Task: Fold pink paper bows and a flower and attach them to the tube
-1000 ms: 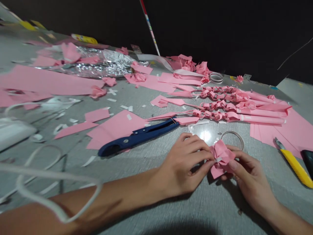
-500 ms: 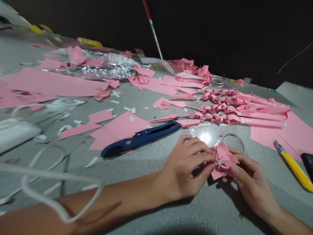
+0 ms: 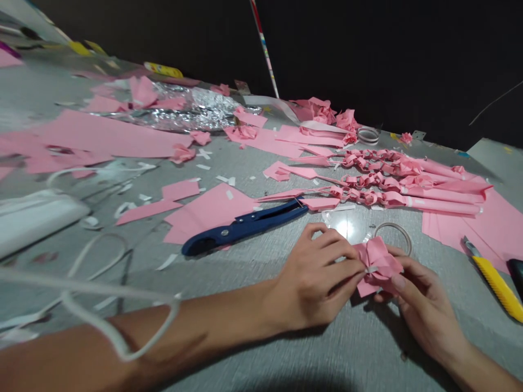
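A folded pink paper flower [image 3: 382, 258] with a small whitish strip at its middle is held just above the grey table. My left hand [image 3: 321, 275] pinches its left side near that strip, thumb and forefinger pressed together. From the other side my right hand [image 3: 425, 305] grips the flower, thumb on top and fingers beneath. Behind it a roll of tape [image 3: 402, 231] lies flat on the table. Long dark blue scissors [image 3: 245, 223] rest to the left, their tip near pink paper chains [image 3: 368, 179].
A yellow cutter [image 3: 496, 286] lies on the right by pink sheets [image 3: 506, 218], its blade bare. White cable [image 3: 122, 294] loops over my left forearm. Crinkled silver foil [image 3: 204, 106], pink scraps and another tape roll [image 3: 368, 135] are at the back, before a dark wall.
The view has shifted slightly, so the table's contents appear a little further right. Both hands keep hold of the paper flower; my left fingers have closed slightly at its middle.
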### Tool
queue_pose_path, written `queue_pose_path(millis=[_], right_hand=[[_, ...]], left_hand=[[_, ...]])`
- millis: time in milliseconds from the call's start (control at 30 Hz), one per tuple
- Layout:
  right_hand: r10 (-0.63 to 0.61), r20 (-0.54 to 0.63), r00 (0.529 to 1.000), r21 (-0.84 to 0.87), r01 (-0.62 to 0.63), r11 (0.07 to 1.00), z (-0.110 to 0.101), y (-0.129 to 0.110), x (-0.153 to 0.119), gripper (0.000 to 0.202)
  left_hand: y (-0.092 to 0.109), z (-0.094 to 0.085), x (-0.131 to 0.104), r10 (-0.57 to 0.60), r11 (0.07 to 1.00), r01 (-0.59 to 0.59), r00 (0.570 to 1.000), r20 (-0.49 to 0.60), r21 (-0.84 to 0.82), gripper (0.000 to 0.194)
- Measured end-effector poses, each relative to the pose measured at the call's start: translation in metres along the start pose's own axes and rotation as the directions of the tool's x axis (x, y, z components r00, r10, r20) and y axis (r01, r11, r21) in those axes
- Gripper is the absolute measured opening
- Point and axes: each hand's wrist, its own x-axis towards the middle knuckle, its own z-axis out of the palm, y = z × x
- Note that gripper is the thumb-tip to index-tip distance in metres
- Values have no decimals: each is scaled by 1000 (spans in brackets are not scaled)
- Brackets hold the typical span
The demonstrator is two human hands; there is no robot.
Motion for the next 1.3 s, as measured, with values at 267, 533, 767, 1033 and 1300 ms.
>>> queue_pose_path(millis=[267,533,767,1033,1300], right_hand=[[7,13,1000,4,-7,1000,0,0,0,14],[-27,31,999,-149,31,988,2,-6,-1,11],[-39,30,999,-242,45,969,10,-7,-5,13],[-61,21,998,-290,65,955,9,-6,-3,13],[-69,25,997,-312,73,947,9,-7,-2,12]], left_hand=[[2,-3,2,-57,997,57,998,16,-43,9],[1,0,-2,1,1000,-1,1000,-28,4,6],[1,-5,2,100,985,-92,994,-49,145,5],[-2,-9,1,243,926,-239,970,23,292,9],[-3,-9,-1,288,907,-279,957,18,314,8]])
